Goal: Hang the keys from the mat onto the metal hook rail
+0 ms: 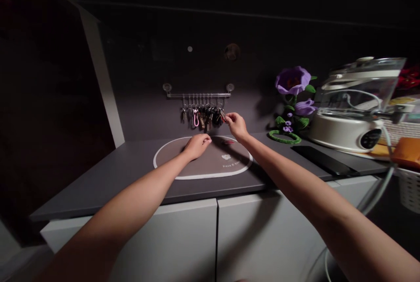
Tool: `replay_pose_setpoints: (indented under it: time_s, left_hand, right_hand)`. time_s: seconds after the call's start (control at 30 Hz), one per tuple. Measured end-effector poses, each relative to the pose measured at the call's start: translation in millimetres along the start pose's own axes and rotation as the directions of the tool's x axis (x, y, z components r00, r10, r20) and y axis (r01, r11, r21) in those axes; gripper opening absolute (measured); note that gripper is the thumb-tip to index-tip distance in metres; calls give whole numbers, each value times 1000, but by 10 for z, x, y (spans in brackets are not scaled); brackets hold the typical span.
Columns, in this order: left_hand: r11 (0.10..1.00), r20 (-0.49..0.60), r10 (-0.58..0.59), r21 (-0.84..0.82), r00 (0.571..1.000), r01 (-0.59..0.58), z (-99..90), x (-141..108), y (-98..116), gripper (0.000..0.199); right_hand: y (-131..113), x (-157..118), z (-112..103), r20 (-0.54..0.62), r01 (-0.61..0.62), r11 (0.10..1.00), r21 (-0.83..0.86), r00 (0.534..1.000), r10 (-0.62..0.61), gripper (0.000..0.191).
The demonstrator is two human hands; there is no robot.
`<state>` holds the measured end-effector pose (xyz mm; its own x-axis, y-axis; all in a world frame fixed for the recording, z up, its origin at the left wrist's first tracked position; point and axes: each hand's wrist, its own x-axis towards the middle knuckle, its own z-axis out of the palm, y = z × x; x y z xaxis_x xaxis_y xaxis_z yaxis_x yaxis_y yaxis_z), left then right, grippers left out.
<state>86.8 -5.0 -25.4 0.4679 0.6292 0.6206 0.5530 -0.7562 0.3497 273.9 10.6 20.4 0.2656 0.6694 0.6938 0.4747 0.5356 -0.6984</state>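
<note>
the right hand pinches the rightmost keys between thumb and fingertips, just below the right end of the rail; they lie at the fingertips, left of the palm. the left hand is over the mat, fingers curled; whether it grips anything i cannot tell.
</note>
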Motion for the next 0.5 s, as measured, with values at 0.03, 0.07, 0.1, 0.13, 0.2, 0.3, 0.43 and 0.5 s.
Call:
replay_pose_setpoints:
  time_s: [0.03,0.07,0.1,0.13,0.2,0.3,0.43,0.5]
  left_hand:
    - [1000,6,1,-12,1000,-1,2,-2,2,20]
    - [1000,12,0,-21,1000,0,4,-2,3,19]
    - [1000,19,0,-25,1000,1,7,-2,1,19]
    - [1000,24,0,-26,1000,1,9,-2,-3,19]
    - [1000,31,-1,-22,1000,2,16,1,-15,18]
    - [1000,40,-9,-21,999,10,24,1,-36,18]
    - [1000,66,-12,-14,998,13,21,-5,-32,19]
    - [1000,82,-12,-4,997,13,14,-8,-17,19]
  right_hand:
    - [18,-71,-14,54,-23,1000,10,998,23,15]
    - [41,-136,-32,105,-47,999,13,993,45,15]
    - [66,-192,-52,151,-66,998,7,986,65,14]
    - [94,-239,-74,192,-80,997,-13,978,81,13]
    - [152,-304,-122,261,-75,992,-99,960,99,10]
    - [223,-342,-181,339,-3,963,-270,936,98,7]
    - [274,-336,-202,394,55,918,-393,912,114,7]
    - [288,-330,-194,418,95,897,-432,902,105,8]
